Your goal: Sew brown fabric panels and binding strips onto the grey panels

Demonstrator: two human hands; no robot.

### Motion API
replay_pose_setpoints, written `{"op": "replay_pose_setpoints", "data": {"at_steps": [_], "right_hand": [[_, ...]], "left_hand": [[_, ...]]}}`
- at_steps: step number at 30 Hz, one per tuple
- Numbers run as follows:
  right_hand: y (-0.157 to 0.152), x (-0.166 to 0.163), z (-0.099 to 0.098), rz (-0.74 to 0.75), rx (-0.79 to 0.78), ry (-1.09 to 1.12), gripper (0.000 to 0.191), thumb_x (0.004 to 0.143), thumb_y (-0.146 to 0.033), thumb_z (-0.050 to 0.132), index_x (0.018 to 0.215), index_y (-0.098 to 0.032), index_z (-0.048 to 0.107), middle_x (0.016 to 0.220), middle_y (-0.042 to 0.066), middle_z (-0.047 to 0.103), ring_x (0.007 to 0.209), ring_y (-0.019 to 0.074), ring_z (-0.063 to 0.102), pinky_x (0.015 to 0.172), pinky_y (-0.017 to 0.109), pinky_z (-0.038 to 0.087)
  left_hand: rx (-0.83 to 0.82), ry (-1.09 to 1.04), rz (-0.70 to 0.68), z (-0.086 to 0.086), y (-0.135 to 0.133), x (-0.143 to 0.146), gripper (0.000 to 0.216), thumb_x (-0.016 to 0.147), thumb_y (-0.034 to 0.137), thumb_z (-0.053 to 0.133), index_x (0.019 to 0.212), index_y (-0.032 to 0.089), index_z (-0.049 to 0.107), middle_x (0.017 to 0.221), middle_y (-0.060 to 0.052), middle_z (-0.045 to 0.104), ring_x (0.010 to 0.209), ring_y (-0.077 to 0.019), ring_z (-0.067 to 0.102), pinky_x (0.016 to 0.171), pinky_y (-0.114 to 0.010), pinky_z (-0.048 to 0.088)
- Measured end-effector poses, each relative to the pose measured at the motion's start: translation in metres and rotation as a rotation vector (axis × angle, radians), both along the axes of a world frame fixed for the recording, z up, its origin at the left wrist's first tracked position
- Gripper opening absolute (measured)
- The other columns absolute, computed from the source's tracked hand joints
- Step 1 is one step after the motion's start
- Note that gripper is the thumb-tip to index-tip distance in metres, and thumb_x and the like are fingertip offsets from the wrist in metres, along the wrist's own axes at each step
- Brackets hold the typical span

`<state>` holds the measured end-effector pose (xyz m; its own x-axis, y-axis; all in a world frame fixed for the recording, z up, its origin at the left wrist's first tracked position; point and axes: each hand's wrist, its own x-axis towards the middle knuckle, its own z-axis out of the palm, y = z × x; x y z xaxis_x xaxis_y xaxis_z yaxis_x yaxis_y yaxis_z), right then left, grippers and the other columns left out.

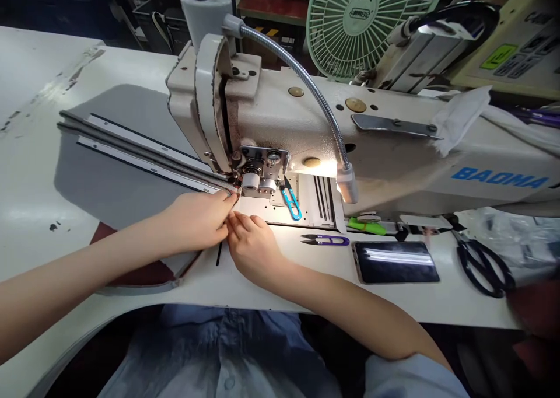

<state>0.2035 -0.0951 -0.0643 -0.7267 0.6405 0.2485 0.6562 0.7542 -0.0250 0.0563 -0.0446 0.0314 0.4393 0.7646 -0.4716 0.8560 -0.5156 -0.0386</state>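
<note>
Both hands meet at the sewing head of an industrial sewing machine (pixel 271 118). My left hand (pixel 201 217) is closed, its fingertips pinching the end of a grey fabric panel (pixel 126 182) close to the needle area. Right beside it, my right hand (pixel 254 243) has its fingers bent together at the same edge; what they grip is hidden. White strips with dark edges (pixel 144 160) run along the panel, which spreads left over the table. A dark red piece (pixel 144 274) shows under my left forearm.
Blue thread snips (pixel 292 202) lie on the machine bed, purple snips (pixel 326 240) in front. Further right are a phone (pixel 396 262), black scissors (pixel 485 266) and a plastic bag (pixel 511 234). A lamp on a bendy neck (pixel 347 182) and a green fan (pixel 363 13) stand above and behind.
</note>
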Motion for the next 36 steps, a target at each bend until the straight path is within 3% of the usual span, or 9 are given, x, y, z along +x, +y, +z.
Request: {"op": "replay_pose_setpoints", "data": {"at_steps": [3,9,14,20,24,29,33,36], "right_hand": [[-0.001,-0.002,-0.001,-0.003,-0.003,-0.006,0.032,0.098,-0.010,0.046,0.122,-0.001,0.064,0.129,0.022,0.064,0.122,0.0303,0.056,0.083,0.040,0.051],[0.006,-0.003,0.004,-0.032,-0.031,-0.029,0.030,0.098,-0.011,0.046,0.116,-0.001,0.067,0.129,0.021,0.065,0.122,0.0304,0.056,0.082,0.038,0.050],[0.004,-0.001,0.006,-0.008,-0.067,0.001,0.027,0.099,-0.012,0.047,0.114,-0.004,0.068,0.127,0.021,0.066,0.122,0.0302,0.055,0.081,0.039,0.050],[0.009,-0.004,0.010,-0.036,-0.147,-0.004,0.025,0.098,-0.009,0.046,0.104,-0.004,0.069,0.111,0.021,0.070,0.112,0.0295,0.060,0.082,0.040,0.050],[0.015,-0.004,0.008,-0.054,-0.150,0.037,0.030,0.098,-0.009,0.044,0.118,0.001,0.064,0.125,0.025,0.065,0.125,0.0320,0.055,0.088,0.042,0.049],[0.019,-0.003,0.004,-0.078,-0.161,0.071,0.033,0.097,-0.010,0.044,0.125,0.001,0.060,0.131,0.025,0.062,0.129,0.0326,0.053,0.088,0.042,0.048],[0.010,0.003,0.007,-0.041,-0.145,0.078,0.023,0.100,-0.012,0.044,0.107,-0.007,0.065,0.117,0.020,0.067,0.113,0.0261,0.061,0.081,0.037,0.048],[0.003,0.007,0.011,0.014,-0.125,0.038,0.023,0.099,-0.008,0.043,0.096,-0.011,0.066,0.103,0.015,0.069,0.101,0.0222,0.063,0.075,0.033,0.047]], "left_hand": [[-0.063,0.063,0.041,0.004,-0.005,0.000,0.058,0.093,0.023,0.040,0.150,0.014,0.039,0.102,-0.013,0.074,0.089,-0.0315,0.070,0.065,-0.036,0.045],[-0.025,-0.040,0.135,-0.006,0.007,0.004,0.046,0.095,0.019,0.035,0.138,0.016,0.053,0.107,-0.013,0.074,0.092,-0.0258,0.069,0.070,-0.031,0.044],[-0.087,-0.077,0.115,0.002,-0.003,0.000,0.040,0.092,0.033,0.045,0.129,0.021,0.055,0.096,-0.007,0.074,0.082,-0.0266,0.068,0.061,-0.031,0.040],[-0.119,-0.177,0.163,-0.009,-0.001,-0.001,0.038,0.094,0.020,0.032,0.122,0.019,0.058,0.112,-0.008,0.072,0.097,-0.0247,0.067,0.076,-0.032,0.044],[-0.085,-0.264,0.186,-0.020,0.014,-0.001,0.033,0.091,0.023,0.035,0.110,0.020,0.062,0.100,-0.006,0.073,0.088,-0.0228,0.066,0.071,-0.030,0.042],[-0.071,-0.318,0.244,-0.018,0.025,-0.001,0.039,0.092,0.026,0.035,0.119,0.018,0.062,0.098,-0.009,0.072,0.089,-0.0227,0.065,0.073,-0.029,0.042],[-0.059,-0.305,0.203,-0.009,0.005,-0.015,0.033,0.089,0.036,0.046,0.114,0.024,0.064,0.083,-0.002,0.067,0.069,-0.0190,0.058,0.060,-0.029,0.037],[0.001,-0.424,0.135,-0.016,-0.022,-0.033,0.030,0.090,0.040,0.049,0.112,0.027,0.066,0.096,-0.001,0.065,0.073,-0.0164,0.059,0.060,-0.028,0.040]]}}
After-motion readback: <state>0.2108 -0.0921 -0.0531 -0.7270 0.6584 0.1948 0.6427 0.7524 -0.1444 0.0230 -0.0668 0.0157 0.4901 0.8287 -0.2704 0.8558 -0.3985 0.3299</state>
